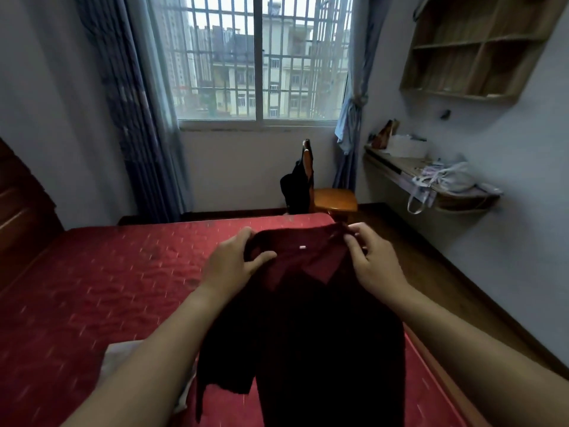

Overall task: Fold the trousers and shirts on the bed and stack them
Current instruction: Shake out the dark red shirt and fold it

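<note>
Dark red collared shirt (308, 318): collar end pinched by left hand (229, 266) and right hand (374, 261), long axis hung toward the wearer over red bed (107, 288).

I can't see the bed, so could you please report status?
Left hand, right hand: both pinching dark red shirt at collar. Shirt hangs over bed. Pale cloth by left forearm, not blocking.

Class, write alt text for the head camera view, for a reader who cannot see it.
The person's left hand and right hand grip a dark red shirt by its shoulders, held up over a red bed. Beyond are a barred window, curtains and a wooden chair.
</note>
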